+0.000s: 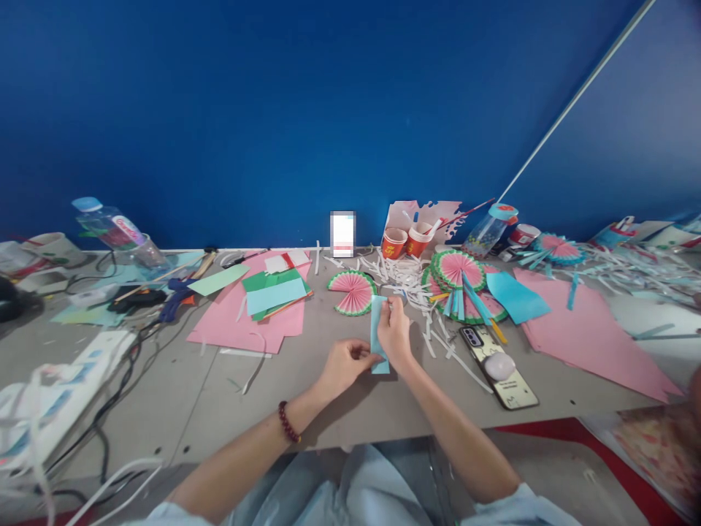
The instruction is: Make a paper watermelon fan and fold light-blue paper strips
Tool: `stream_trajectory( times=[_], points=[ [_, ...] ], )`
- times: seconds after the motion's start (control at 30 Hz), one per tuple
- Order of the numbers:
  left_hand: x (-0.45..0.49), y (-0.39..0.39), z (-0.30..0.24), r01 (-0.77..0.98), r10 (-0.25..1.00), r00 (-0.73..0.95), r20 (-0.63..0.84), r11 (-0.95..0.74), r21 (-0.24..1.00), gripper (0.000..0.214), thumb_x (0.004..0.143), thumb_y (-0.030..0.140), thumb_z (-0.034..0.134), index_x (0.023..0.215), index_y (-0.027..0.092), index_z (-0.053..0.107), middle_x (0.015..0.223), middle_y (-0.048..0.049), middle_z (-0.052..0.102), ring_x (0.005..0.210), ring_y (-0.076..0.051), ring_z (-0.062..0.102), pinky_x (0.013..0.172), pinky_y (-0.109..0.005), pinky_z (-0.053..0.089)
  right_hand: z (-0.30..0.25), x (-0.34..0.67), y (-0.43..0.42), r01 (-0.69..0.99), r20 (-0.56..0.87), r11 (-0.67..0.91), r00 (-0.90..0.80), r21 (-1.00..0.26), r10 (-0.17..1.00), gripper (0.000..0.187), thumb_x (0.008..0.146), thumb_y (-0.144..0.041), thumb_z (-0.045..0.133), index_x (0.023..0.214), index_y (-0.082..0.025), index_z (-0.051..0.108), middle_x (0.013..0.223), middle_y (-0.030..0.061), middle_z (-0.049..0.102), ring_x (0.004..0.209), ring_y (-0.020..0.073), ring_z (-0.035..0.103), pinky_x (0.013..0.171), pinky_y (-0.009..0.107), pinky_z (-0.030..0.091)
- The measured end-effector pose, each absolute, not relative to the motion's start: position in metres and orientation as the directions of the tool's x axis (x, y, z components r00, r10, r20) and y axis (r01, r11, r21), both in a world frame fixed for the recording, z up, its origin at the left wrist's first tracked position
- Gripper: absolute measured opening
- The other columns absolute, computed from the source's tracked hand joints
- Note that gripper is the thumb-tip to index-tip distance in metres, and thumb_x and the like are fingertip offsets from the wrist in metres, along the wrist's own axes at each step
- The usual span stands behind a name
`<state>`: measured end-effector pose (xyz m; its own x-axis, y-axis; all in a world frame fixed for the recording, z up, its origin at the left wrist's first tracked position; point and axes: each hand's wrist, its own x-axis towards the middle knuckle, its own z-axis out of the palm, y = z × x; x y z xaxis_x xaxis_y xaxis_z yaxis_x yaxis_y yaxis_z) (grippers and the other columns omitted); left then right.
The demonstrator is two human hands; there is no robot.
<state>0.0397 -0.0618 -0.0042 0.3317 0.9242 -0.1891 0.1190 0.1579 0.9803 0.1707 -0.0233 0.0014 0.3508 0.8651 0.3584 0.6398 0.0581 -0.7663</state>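
A narrow light-blue strip of paper (376,329) stands lengthwise in front of me, just above the grey table. My left hand (347,367) pinches its lower left edge between thumb and fingers. Around its upper right side, the fingers of my right hand (394,329) are closed on the same strip. Just beyond the strip lies a pleated paper fan (353,294), pink with a green edge, open to most of a circle. To the right rests a stack of similar pink and green pleated rosettes (457,270) with blue paper strips on it.
Pink sheets (219,321) with green and blue paper lie left; another pink sheet (575,329) lies right. A phone (520,391) carries a white rounded case (500,366). Red paper cups (394,245) stand behind shredded paper (405,274). A power strip (71,387) and cables lie far left.
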Motion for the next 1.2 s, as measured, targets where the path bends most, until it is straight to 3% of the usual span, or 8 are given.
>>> stream_trajectory(
  times=[0.23,0.63,1.2],
  points=[
    [0.040,-0.062,0.004,0.087,0.943,0.317,-0.104,0.081,0.993,0.037,0.077,0.048,0.055,0.067,0.013,0.063,0.057,-0.0015,0.058,0.053,-0.012,0.053,0.052,-0.022,0.041,0.002,0.171,-0.024,0.631,0.372,0.095,0.324,-0.770,0.870,0.028,0.090,-0.040,0.029,0.088,-0.020,0.048,0.056,-0.0021,0.047,0.048,0.0163,0.046,0.050,0.025,0.032],
    [0.033,-0.053,0.004,0.203,0.966,0.248,0.067,-0.120,0.972,0.035,0.081,0.039,0.050,0.058,0.013,0.057,0.057,-0.0008,0.055,0.055,-0.012,0.049,0.052,-0.021,0.037,-0.003,0.160,-0.029,0.640,0.366,0.125,0.259,-0.758,0.894,0.028,0.090,-0.037,0.029,0.093,-0.018,0.049,0.063,0.0007,0.053,0.054,0.0172,0.051,0.053,0.025,0.034],
    [0.033,-0.051,0.004,0.167,0.935,0.338,-0.110,0.056,0.984,0.029,0.072,0.040,0.061,0.059,0.014,0.060,0.055,-0.0005,0.059,0.053,-0.011,0.052,0.054,-0.022,0.039,0.000,0.167,-0.027,0.657,0.395,0.106,0.308,-0.746,0.865,0.030,0.090,-0.038,0.028,0.091,-0.018,0.049,0.062,0.0010,0.053,0.051,0.0167,0.049,0.052,0.026,0.034]
  ],
)
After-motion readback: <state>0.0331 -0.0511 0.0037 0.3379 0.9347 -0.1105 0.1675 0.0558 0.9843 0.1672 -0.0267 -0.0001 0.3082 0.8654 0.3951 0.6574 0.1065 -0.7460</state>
